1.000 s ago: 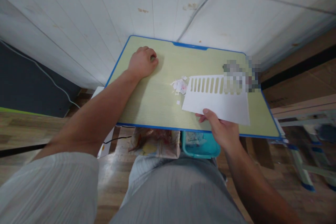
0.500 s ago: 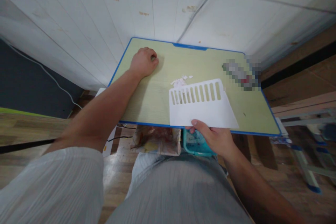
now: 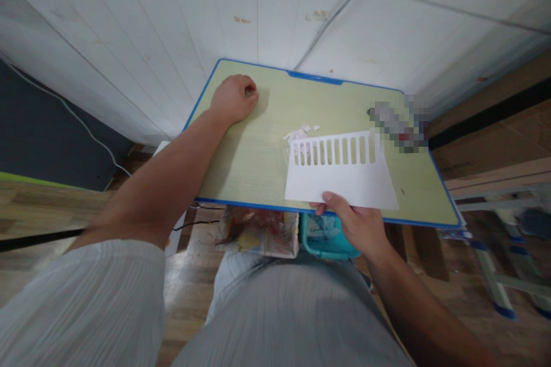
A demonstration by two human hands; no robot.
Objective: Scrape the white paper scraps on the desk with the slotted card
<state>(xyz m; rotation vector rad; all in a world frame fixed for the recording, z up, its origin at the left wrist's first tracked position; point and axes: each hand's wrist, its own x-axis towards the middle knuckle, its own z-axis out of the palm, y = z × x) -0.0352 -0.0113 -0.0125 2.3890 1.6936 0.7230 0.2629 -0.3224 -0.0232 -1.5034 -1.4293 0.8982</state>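
A white slotted sheet (image 3: pixel 336 183) is over the near, right-of-centre part of the table (image 3: pixel 253 169), its row of long narrow openings toward the wall and its plain part toward the person. Whether it lies flat on the surface or is held slightly above it, I cannot tell. The right hand (image 3: pixel 364 229) grips it at the near edge, thumb on top and fingers underneath, close to the table's blue rim. At the sheet's far left corner is a small heap of pale paper scraps (image 3: pixel 296 135), partly covered by the sheet and partly seen through the leftmost slots; a few loose bits lie just beyond it.

The left hand (image 3: pixel 235 97) rests near the table's far left corner, well apart from the sheet, with its fingers curled round a small dark gap. I cannot tell whether its grip is fully closed or holds anything.

To the right of the sheet, near the table's right edge, is a blurred-out object (image 3: pixel 391 125), grey with a red patch. Below the near edge stand a turquoise bin (image 3: pixel 329 243) and, beside it on the left, a patterned container (image 3: pixel 260 235). A grey cable (image 3: pixel 333 16) runs up the white panelled wall (image 3: pixel 224 0) behind the table, and brown cardboard (image 3: pixel 486 137) stands at the right.
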